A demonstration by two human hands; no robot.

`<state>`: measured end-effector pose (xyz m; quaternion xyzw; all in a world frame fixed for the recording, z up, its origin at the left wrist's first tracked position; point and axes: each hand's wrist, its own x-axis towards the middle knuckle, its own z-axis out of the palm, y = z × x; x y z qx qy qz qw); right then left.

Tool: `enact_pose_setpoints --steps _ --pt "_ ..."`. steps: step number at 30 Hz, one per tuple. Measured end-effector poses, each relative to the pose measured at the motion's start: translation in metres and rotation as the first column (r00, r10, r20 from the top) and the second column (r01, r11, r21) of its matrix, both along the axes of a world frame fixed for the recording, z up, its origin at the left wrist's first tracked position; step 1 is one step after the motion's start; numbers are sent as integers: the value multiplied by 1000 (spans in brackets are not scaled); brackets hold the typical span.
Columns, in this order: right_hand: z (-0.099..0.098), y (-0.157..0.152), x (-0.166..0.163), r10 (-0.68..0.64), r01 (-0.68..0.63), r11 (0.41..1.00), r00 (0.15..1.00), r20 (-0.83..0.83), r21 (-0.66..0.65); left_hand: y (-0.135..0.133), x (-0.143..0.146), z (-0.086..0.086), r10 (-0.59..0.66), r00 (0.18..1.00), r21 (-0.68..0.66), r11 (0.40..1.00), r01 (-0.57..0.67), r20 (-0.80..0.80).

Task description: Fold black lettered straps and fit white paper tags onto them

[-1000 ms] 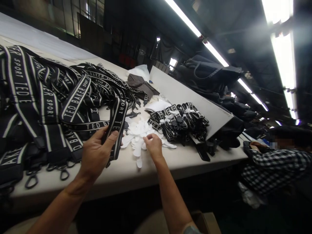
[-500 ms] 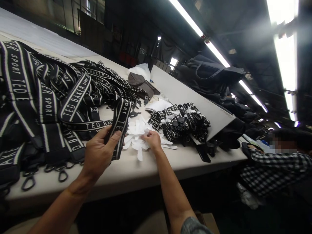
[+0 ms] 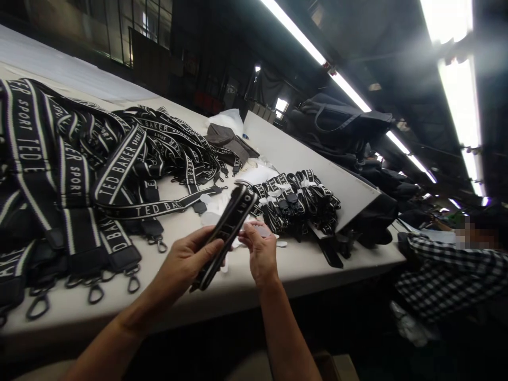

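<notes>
Black folded strap [image 3: 234, 218], gripped in left hand [image 3: 186, 259], beside right hand [image 3: 262, 256].

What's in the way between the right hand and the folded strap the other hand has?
Nothing I can see. The right hand is right beside the folded strap, which the left hand grips. I can't tell if they touch. The white strip at the right hand's fingers isn't blocking it.
</notes>
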<state>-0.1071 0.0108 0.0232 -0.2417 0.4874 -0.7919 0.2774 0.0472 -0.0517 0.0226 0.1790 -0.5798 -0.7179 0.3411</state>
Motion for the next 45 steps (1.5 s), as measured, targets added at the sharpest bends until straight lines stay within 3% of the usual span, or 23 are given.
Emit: enact_pose_setpoints --steps 4,9,12,15,17,20,22,25,27,30,32,34,36,38,40,41,43,45 --pt "-3 18 15 126 -118 991 981 150 -62 17 -12 -6 -171 984 10 985 171 43" --pt "-10 34 15 143 -136 989 972 184 -50 24 -17 -14 -167 983 124 980 158 70" --pt "-13 40 16 146 -140 989 977 157 -50 24 -18 -16 -155 982 123 982 142 103" --pt "-20 45 20 14 -12 1000 997 74 -26 24 -21 -18 -170 978 67 984 163 125" --pt "-26 49 21 -115 117 993 991 -68 23 25 -22 -19 -169 973 50 985 163 157" --pt "-35 58 21 -244 284 953 926 -289 102 28 -24 -19 -173 963 13 985 174 204" --pt "-39 65 20 -269 332 933 898 -348 136 30 -24 -18 -157 963 -67 982 175 217" --pt "-41 78 18 -209 251 958 942 -264 139 33 -25 -20 -233 943 -73 964 256 237" --pt "-41 87 16 -89 106 985 988 -126 135 33 -25 -22 -344 907 8 936 352 243" --pt "-45 100 10 123 -125 984 992 20 130 30 -24 -26 -405 881 51 913 405 245" --pt "-49 106 7 199 -198 968 980 10 155 27 -24 -29 -414 872 29 906 422 261" --pt "-53 110 5 192 -163 959 976 -106 233 24 -24 -31 -420 858 -48 890 452 296" --pt "-55 111 5 125 -16 960 919 -375 280 23 -25 -32 -376 858 -177 873 455 350" --pt "-54 110 5 27 142 970 747 -664 200 24 -26 -33 -296 870 -292 857 424 394" --pt "-50 107 4 -45 195 977 577 -816 84 24 -27 -33 -242 876 -345 849 399 417" --pt "-49 105 3 -52 190 980 534 -844 59 24 -27 -34 -240 874 -353 844 403 423" --pt "-46 100 1 0 140 987 514 -858 83 20 -25 -35 -261 862 -358 828 432 435" --pt "-45 94 -2 130 24 985 557 -820 173 13 -24 -38 -293 841 -356 806 473 454"
